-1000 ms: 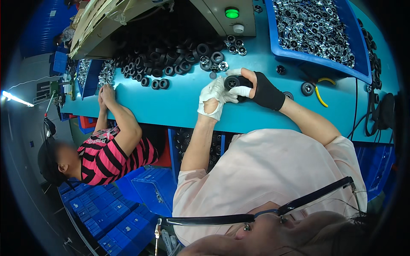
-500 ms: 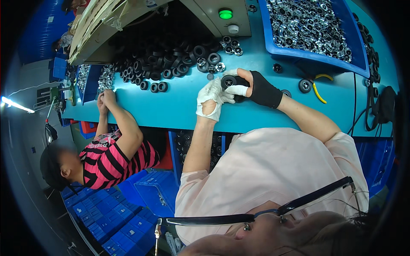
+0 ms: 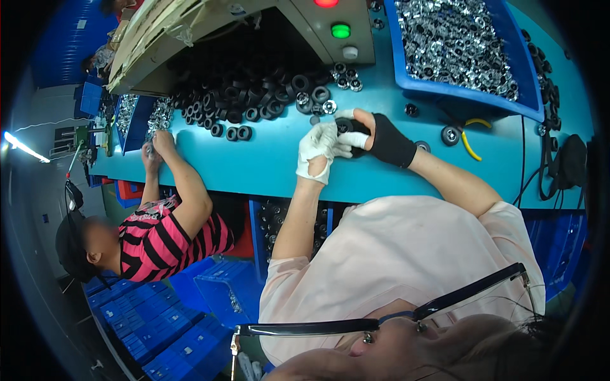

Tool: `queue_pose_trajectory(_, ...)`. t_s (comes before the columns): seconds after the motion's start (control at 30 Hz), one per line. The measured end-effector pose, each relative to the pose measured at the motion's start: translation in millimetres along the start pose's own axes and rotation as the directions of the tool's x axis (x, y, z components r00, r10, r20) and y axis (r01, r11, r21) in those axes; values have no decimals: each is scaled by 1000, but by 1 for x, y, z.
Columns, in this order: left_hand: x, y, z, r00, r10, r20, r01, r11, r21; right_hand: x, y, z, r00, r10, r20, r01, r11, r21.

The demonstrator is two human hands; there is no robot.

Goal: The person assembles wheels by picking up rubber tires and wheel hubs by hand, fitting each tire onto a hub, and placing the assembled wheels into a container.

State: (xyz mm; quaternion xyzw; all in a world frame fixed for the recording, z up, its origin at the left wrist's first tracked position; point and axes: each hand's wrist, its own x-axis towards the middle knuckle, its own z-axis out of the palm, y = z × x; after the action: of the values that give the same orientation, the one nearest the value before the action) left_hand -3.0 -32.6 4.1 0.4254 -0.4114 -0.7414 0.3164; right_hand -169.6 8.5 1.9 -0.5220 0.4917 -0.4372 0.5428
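Both hands meet over the near part of the turquoise table. My left hand [image 3: 319,149], in a white glove with a torn opening at the wrist, has its fingers closed around the left side of a small black toy wheel [image 3: 344,126]. My right hand [image 3: 389,141], in a black fingerless glove with white wrapping on its fingertips, grips the same wheel from the right. Dark rubber shows between the hands below the wheel's face; whether a second tyre is there I cannot tell. Just beyond my fingers lie loose black tyres [image 3: 254,98] and a chrome rim [image 3: 329,106].
A blue bin [image 3: 470,105] of chrome rims stands at the far right. Yellow-handled pliers [image 3: 469,145] lie beside another wheel [image 3: 450,135]. A beige machine [image 3: 356,16] with a green light rises behind. At the left, a co-worker in a striped shirt [image 3: 171,241] handles parts.
The wheel is tilted, so less of its face shows between my hands. The whole view has shifted slightly, and a red light on the machine has come in. My grip stays.
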Motion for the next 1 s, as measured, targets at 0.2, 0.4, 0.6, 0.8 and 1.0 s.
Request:
queue_pose_trajectory(0.2,-23,17,-17,985,104,-135,-68,965,252,-3,-8,-1,994,-67,90,78,990,-119)
queue_pose_trajectory(0.4,-123,37,-141,974,-176,-139,224,800,557,15,-2,-20,872,-411,-268,144,737,-661)
queue_pose_trajectory(0.6,-139,-12,-198,826,-356,-437,552,668,499,47,8,-28,908,-348,-235,-22,521,-853)
queue_pose_trajectory(0.8,-55,70,-100,993,113,27,-110,839,533,52,7,-35,918,-359,-170,46,522,-852)
queue_pose_trajectory(1.0,116,91,-60,741,607,287,-584,373,721,57,8,-32,922,-326,-211,-23,497,-868)
